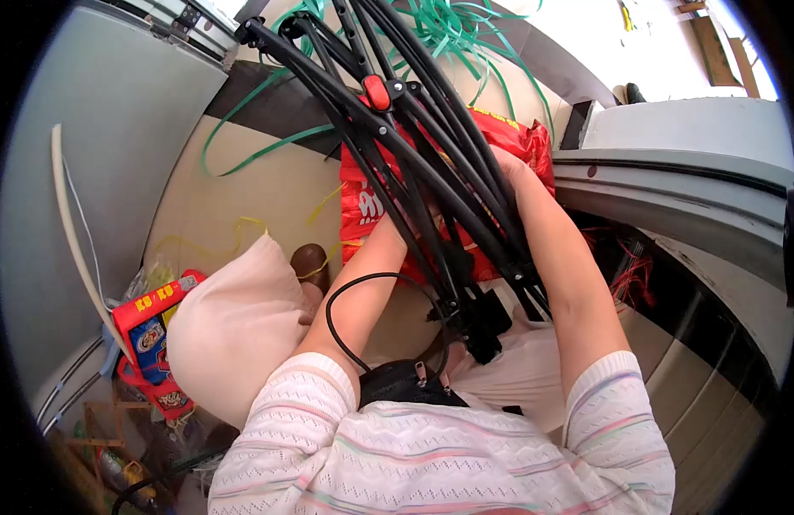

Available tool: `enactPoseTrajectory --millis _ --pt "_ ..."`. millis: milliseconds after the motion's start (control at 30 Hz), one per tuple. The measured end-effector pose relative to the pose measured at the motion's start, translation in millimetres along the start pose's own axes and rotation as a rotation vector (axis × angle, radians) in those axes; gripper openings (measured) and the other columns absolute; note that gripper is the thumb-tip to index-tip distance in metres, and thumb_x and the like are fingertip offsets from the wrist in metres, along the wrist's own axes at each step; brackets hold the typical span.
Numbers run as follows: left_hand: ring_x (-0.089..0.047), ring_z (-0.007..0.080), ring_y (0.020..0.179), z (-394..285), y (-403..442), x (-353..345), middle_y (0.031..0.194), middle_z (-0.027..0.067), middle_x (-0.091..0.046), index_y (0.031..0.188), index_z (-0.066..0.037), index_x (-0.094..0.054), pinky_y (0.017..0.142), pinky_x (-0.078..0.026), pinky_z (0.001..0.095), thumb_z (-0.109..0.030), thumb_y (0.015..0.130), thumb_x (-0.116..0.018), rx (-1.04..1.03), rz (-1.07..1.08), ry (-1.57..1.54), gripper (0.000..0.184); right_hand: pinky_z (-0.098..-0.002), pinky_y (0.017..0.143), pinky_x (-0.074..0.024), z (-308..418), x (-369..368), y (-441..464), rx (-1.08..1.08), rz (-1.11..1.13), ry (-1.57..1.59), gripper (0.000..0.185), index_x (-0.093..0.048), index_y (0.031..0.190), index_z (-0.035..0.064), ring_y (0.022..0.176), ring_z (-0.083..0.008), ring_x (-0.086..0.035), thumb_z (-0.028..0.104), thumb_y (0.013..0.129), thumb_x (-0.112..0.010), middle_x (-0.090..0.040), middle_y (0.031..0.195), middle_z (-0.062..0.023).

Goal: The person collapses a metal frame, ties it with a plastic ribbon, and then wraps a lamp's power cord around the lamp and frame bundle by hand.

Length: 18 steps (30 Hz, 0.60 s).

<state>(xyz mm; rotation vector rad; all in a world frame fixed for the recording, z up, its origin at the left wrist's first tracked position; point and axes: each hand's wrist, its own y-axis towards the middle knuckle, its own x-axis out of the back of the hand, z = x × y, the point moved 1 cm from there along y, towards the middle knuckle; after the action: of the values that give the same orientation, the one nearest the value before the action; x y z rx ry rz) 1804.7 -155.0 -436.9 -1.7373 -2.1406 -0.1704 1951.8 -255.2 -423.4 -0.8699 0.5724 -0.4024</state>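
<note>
A folded black metal frame (431, 176) of long tubes, with a red button (376, 92) on one joint, slants across the middle in front of me. Behind it lies a red plastic bag (359, 210) with white and yellow print. My left hand (400, 225) reaches in from the left, behind the tubes and against the bag; its fingers are hidden. On the other side, my right hand (510, 168) is at the frame's right edge, over the bag. Its fingers disappear behind the tubes, so its grip does not show.
Green strapping (453, 30) lies tangled on the floor beyond the frame, one loop trailing left. A red and blue printed package (148, 335) is beside my left knee. Door frames (663, 184) stand to the right and a grey panel (113, 129) to the left. A black cable (330, 313) loops near my lap.
</note>
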Motion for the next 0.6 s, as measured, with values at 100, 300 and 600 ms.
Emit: enactPoseTrajectory --millis 100,300,600 --pt "-0.048 0.0229 0.09 4 3 1 0.098 0.0115 -0.054 0.109 -0.008 -0.053 0.076 -0.037 0.0382 -0.027 0.088 -0.044 0.03 0.002 -0.054 0.03 -0.0249 0.061 -0.0466 8 -4 -4 0.036 -0.028 0.0 0.028 -0.063 0.096 -0.0006 0.065 -0.0117 -0.058 0.022 0.079 -0.061 -0.063 0.078 -0.0045" --pt "-0.049 0.0211 0.081 19 12 3 0.09 0.0093 -0.055 0.105 -0.006 -0.054 0.068 -0.039 0.0362 -0.024 0.087 -0.046 0.139 0.006 -0.272 0.027 -0.0248 0.066 -0.0464 1 3 4 0.365 -0.325 0.131 0.032 -0.061 0.1 -0.0012 0.072 -0.0108 -0.058 0.025 0.083 -0.058 -0.063 0.084 -0.0066" --pt "-0.05 0.0183 0.067 81 -6 28 0.078 0.0061 -0.057 0.098 -0.004 -0.056 0.055 -0.041 0.0333 -0.02 0.086 -0.047 0.631 -0.096 -0.848 0.022 -0.0264 0.063 -0.0435 -22 -16 12 0.487 -0.552 0.298 0.027 -0.057 0.089 -0.0002 0.066 -0.0149 -0.057 0.025 0.087 -0.046 -0.062 0.074 -0.0096"
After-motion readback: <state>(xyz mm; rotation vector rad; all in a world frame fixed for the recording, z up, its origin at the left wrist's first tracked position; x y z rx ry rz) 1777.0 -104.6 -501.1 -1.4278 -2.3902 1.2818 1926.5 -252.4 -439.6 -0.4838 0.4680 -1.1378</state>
